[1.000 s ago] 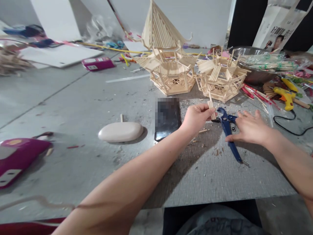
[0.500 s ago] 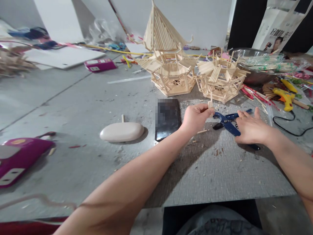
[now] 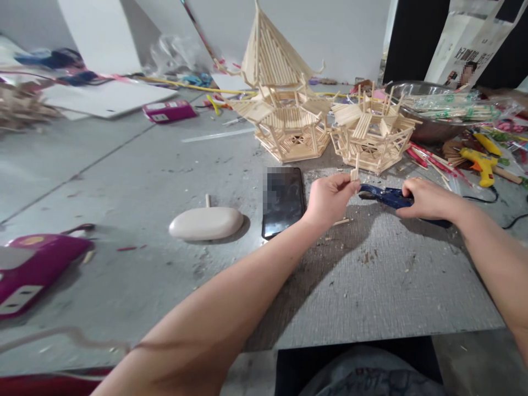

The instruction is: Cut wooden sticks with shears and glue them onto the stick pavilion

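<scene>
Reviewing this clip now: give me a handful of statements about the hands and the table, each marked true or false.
1. The left hand pinches wooden sticks. True.
2. The right hand is empty. False: it grips the blue tool.
3. The white oblong case lies left of the phone. True.
4. Both stick models carry a tall pointed roof. False: the left model does; the right model has upright sticks on top.
5. The yellow glue gun lies on the right side of the table. True.
</scene>
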`<state>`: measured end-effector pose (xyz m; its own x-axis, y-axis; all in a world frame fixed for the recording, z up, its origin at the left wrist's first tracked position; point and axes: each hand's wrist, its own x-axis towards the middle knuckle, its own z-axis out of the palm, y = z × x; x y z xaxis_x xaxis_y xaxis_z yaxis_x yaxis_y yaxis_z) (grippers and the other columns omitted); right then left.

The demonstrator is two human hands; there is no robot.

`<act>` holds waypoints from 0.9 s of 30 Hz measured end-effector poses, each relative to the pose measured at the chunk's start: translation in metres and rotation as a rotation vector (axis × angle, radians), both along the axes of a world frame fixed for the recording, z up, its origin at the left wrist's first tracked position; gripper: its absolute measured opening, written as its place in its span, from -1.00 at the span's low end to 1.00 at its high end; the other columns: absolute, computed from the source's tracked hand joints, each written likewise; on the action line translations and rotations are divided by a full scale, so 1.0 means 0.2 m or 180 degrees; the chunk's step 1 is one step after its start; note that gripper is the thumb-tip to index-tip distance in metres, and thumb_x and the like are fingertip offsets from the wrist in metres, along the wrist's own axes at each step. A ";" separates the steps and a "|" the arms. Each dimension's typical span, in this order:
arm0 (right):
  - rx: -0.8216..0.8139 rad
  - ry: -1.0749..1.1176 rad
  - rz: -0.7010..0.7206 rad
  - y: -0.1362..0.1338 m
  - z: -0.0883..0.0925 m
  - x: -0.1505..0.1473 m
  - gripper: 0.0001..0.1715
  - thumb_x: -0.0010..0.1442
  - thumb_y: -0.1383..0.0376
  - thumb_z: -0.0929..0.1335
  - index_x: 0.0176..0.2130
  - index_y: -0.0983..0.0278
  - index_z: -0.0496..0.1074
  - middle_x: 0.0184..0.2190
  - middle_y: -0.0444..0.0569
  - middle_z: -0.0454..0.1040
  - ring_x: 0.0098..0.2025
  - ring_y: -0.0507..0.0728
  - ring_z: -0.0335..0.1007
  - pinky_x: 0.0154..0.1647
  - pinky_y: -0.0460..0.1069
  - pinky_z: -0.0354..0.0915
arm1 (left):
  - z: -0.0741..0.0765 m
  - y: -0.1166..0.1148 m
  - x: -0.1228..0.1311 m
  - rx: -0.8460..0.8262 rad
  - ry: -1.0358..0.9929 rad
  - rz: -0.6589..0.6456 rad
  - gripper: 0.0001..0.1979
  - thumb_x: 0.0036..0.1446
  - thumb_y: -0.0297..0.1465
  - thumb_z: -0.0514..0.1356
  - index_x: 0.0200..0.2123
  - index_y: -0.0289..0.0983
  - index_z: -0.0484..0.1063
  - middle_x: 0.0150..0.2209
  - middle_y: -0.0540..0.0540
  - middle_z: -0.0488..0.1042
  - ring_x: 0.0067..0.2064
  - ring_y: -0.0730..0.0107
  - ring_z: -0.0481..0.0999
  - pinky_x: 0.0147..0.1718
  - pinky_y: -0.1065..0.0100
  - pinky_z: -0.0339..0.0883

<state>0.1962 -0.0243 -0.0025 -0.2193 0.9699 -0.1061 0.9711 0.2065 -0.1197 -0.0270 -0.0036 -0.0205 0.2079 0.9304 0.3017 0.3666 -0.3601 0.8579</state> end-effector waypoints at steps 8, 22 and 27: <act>-0.0032 0.1306 -0.0134 0.03 0.02 0.05 -0.38 -0.06 0.01 0.30 -0.04 0.25 0.33 -0.09 0.08 0.39 -0.08 0.25 0.34 -0.07 0.16 0.24 | -0.01 0.00 -0.01 0.0500 0.0693 -0.0007 -0.75 0.02 -0.38 0.04 -0.65 -0.28 0.32 -0.68 0.06 0.16 -0.57 0.54 0.11 -0.55 0.45 -0.03; -0.0214 0.1584 -0.0182 0.00 0.04 0.01 -0.31 -0.09 0.00 0.33 -0.01 0.28 0.30 -0.11 0.05 0.44 -0.12 0.24 0.38 -0.10 0.14 0.28 | 0.00 0.02 -0.02 0.0835 0.1378 0.0416 -0.75 0.07 -0.38 0.03 -0.58 -0.26 0.41 -0.67 -0.01 0.29 -0.58 0.49 0.21 -0.54 0.42 -0.02; -0.0090 0.1351 -0.0088 -0.06 0.07 -0.09 -0.36 -0.09 0.04 0.33 -0.04 0.28 0.34 -0.15 0.05 0.46 -0.16 0.26 0.39 -0.13 0.17 0.29 | -0.01 0.02 -0.02 0.1010 0.1722 0.0402 -0.74 0.10 -0.37 0.00 -0.46 -0.26 0.46 -0.59 -0.07 0.41 -0.52 0.43 0.33 -0.53 0.41 0.02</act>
<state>0.1784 -0.0359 0.0122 -0.2231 0.9740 -0.0387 0.8396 0.1719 -0.5152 -0.0305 -0.0002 -0.0225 0.3024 0.8405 0.4496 0.7743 -0.4917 0.3984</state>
